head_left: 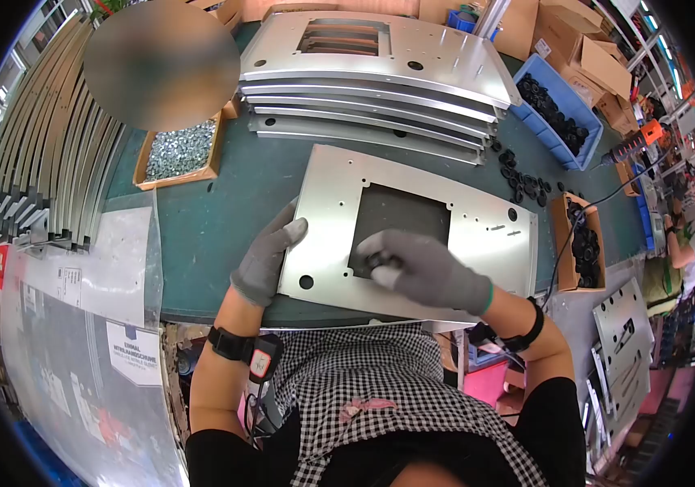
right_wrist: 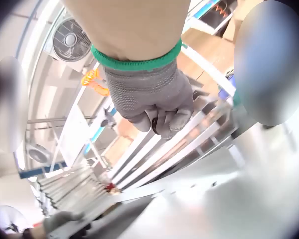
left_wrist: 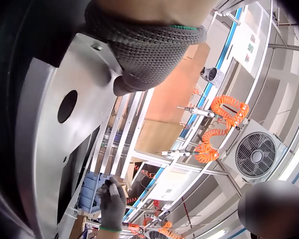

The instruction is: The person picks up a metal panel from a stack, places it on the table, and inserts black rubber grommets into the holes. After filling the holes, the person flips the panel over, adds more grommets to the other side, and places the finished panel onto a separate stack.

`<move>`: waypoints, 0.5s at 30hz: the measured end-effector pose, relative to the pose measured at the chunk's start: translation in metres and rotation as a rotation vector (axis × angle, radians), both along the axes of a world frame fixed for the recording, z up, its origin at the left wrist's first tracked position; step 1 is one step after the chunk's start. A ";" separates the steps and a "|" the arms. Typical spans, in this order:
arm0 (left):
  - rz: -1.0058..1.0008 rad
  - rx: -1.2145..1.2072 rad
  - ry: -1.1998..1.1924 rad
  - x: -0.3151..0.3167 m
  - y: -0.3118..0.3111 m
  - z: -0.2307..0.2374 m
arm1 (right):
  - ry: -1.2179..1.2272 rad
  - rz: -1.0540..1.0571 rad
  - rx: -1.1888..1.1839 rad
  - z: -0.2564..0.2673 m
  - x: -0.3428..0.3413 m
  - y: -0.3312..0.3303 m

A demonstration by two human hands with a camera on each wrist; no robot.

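Note:
A silvery sheet-metal panel with a large rectangular cutout lies at the near side of the green table, tilted a little. My gloved left hand grips its left edge, thumb on the top face; a round hole shows near it in the left wrist view. The gloved right hand is over the cutout with curled fingers, holding small black rubber grommets. In the right wrist view one black ring shows between its fingers.
Behind lies a stack of similar panels. Black grommets fill a blue bin and a cardboard box, with several loose on the table. A box of small metal parts and upright metal strips stand left.

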State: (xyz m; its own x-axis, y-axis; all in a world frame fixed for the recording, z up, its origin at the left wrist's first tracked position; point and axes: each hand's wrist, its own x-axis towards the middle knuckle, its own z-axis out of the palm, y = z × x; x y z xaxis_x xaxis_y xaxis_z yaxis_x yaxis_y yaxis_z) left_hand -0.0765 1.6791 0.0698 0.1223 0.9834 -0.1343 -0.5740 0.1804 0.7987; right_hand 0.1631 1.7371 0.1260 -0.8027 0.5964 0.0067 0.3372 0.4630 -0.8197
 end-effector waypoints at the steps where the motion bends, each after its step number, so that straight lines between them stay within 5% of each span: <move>1: -0.007 0.007 -0.005 0.000 0.000 0.000 | -0.008 0.063 -0.006 -0.010 -0.016 -0.012; 7: 0.034 -0.014 -0.039 -0.002 -0.003 -0.005 | -0.138 0.150 -0.001 -0.032 -0.074 -0.032; 10: 0.024 -0.009 -0.084 -0.004 0.000 -0.015 | -0.151 0.182 0.362 -0.036 -0.076 -0.032; 15: 0.027 -0.008 -0.102 -0.004 0.000 -0.017 | -0.255 0.156 0.489 -0.043 -0.081 -0.036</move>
